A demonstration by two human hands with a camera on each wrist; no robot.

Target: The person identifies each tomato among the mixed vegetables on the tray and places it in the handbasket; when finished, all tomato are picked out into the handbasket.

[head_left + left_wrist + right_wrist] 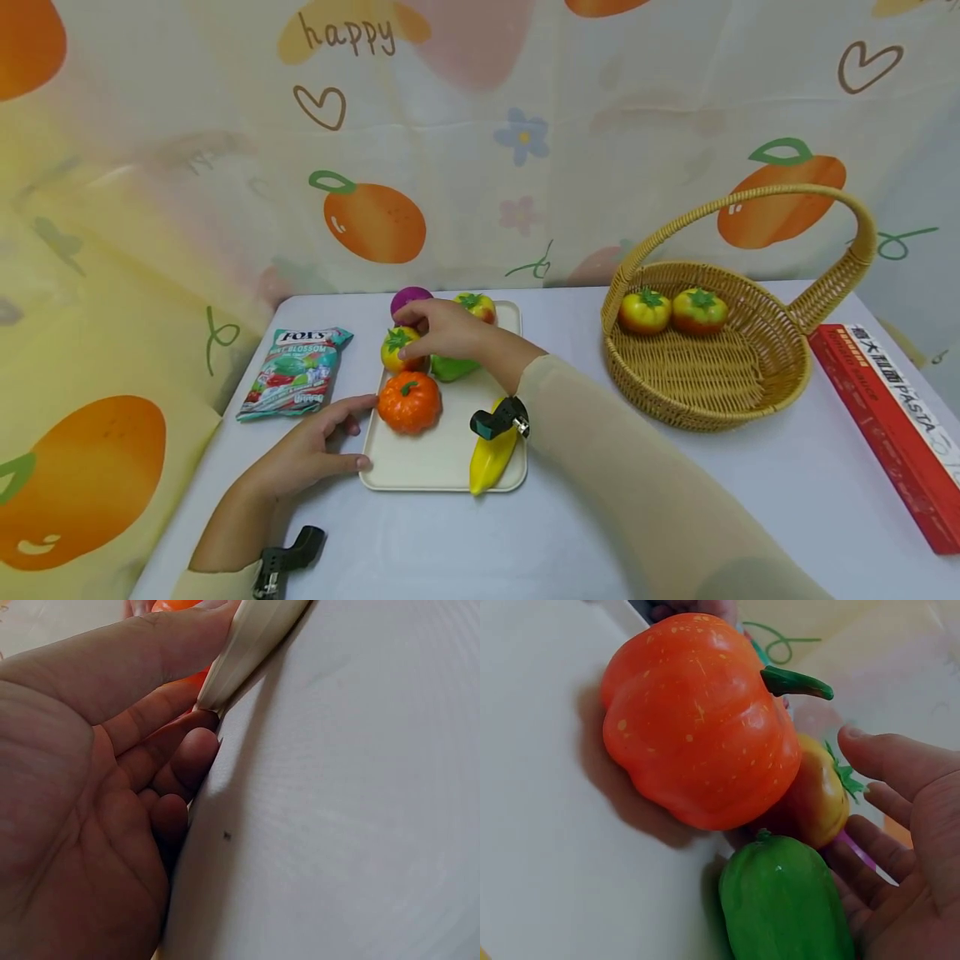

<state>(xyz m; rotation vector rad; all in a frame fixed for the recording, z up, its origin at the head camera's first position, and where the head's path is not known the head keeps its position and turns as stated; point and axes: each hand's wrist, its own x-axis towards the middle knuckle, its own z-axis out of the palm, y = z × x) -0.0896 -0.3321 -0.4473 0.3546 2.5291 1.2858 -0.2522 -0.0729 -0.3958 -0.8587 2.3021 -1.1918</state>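
Note:
My left hand [311, 450] rests against the left edge of a cream tray [450, 479], thumb at the near corner and index finger farther up, beside an orange pumpkin [409, 403]. In the left wrist view the thumb touches the tray's rim. My right hand [453, 333] reaches over a yellow-red tomato [397, 354] at the tray's far left; in the right wrist view the thumb stands apart from that tomato [817, 802]. Next to the right fingers lies a green vegetable [784, 900]. Behind are a purple round item [408, 298] and another tomato [480, 308].
A yellow banana [489, 462] lies at the tray's near right, partly hidden by the right wrist's camera. Right of the tray stands a wicker basket [705, 412] holding two tomatoes [671, 312]. A red pasta box [885, 433] lies beyond it. A candy bag [295, 372] lies left.

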